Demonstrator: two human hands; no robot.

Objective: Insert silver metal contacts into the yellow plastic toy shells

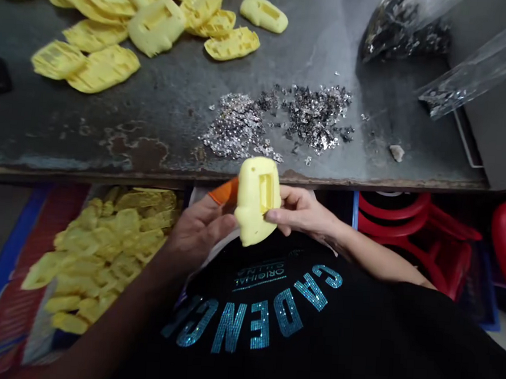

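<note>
A pale yellow moulded foam piece [256, 201] with a rectangular slot in its face is held just below the table edge, in front of my chest. My left hand [199, 229] grips its lower left side, and an orange item [224, 191] shows behind that hand, too hidden to name. My right hand [301, 212] pinches the piece from the other side with its thumb and fingers. The back of the piece is hidden from view.
On the rusty grey metal workbench [166, 138] lie many yellow pieces [104, 69] and silver flake heaps [317, 116]. Clear plastic bags [404, 30] lie at the far right. More yellow pieces [103, 249] sit on a red-and-blue mat at lower left. Red plastic stools [417, 234] stand at lower right.
</note>
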